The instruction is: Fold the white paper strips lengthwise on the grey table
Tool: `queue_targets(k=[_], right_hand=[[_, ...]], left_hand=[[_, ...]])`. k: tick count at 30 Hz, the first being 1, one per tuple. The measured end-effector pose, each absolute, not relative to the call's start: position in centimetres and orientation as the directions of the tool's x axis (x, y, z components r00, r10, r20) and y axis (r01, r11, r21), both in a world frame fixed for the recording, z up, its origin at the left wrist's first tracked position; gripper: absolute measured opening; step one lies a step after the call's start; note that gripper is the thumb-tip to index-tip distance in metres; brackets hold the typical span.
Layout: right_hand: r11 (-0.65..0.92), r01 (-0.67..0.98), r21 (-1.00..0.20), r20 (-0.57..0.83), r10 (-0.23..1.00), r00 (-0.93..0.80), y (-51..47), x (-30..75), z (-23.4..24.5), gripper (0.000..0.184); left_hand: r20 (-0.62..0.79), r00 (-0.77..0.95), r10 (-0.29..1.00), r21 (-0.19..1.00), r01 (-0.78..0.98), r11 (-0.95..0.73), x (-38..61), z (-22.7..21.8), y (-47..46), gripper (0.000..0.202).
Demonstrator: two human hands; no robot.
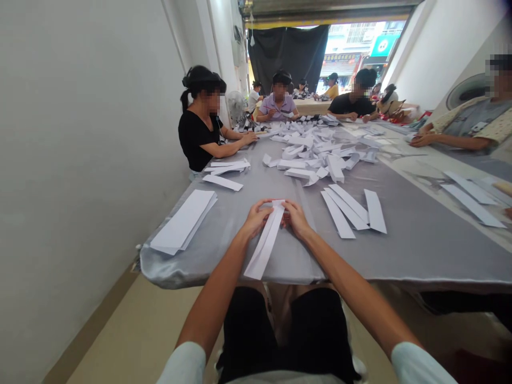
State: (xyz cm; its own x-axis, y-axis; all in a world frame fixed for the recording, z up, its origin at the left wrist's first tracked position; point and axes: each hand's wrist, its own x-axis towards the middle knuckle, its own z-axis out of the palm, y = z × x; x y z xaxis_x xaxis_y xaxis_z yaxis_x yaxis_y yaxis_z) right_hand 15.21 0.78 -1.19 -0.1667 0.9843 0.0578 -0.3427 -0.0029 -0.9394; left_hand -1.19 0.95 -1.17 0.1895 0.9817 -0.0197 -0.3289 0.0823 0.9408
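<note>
On the grey satin-covered tabletop, folded paper strips lie off to the right. Nearer, the left hand and right hand meet at a long white paper strip, their fingers apparently pinching its upper end.

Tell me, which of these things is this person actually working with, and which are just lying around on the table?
Working with:
- folded white paper strip
- left hand
- right hand

Lying around:
- stack of paper strips
- loose paper strips
- heap of folded paper pieces
- grey satin table cover
</note>
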Motion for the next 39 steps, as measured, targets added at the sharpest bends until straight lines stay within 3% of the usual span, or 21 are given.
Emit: queue_targets(k=[5, 13, 16, 19, 23, 28, 39], right_hand=[[0.018, -0.332, -0.943, 0.064, 0.990, -0.128, 0.8, 15.4, -1.1, 0.044], [0.034, -0.301, -0.953, 0.080, 0.987, -0.140, 1.1, 15.4, -1.6, 0.045], [0.055, -0.263, -0.963, 0.086, 0.990, -0.111, 0.9, 15.3, -1.6, 0.043], [0.100, -0.230, -0.968, 0.123, 0.988, -0.088, 0.8, 15.2, -1.6, 0.038], [0.104, -0.260, -0.960, 0.124, 0.990, -0.060, 0.9, 15.2, -1.6, 0.052], [0.049, -0.217, -0.975, 0.073, 0.992, -0.105, 1.1, 15.2, -1.9, 0.041], [0.223, -0.115, -0.968, 0.236, 0.964, -0.122, 0.9, 15.7, -2.1, 0.044]], left_hand=[[-0.059, 0.153, 0.986, 0.935, -0.339, 0.109, -1.1, -1.0, 0.8, 0.048], [-0.116, 0.062, 0.991, 0.933, -0.335, 0.130, -1.0, -0.7, 1.4, 0.019], [-0.159, 0.113, 0.981, 0.904, -0.383, 0.191, -1.0, -0.8, 1.3, 0.026], [-0.112, 0.083, 0.990, 0.917, -0.375, 0.136, -0.8, -1.2, 1.2, 0.035], [-0.033, 0.069, 0.997, 0.940, -0.337, 0.054, -0.7, -1.5, 0.9, 0.046], [0.005, 0.093, 0.996, 0.951, -0.307, 0.024, -0.8, -1.3, 0.6, 0.060], [-0.028, 0.068, 0.997, 0.968, -0.246, 0.044, -0.7, -1.6, 0.9, 0.045]])
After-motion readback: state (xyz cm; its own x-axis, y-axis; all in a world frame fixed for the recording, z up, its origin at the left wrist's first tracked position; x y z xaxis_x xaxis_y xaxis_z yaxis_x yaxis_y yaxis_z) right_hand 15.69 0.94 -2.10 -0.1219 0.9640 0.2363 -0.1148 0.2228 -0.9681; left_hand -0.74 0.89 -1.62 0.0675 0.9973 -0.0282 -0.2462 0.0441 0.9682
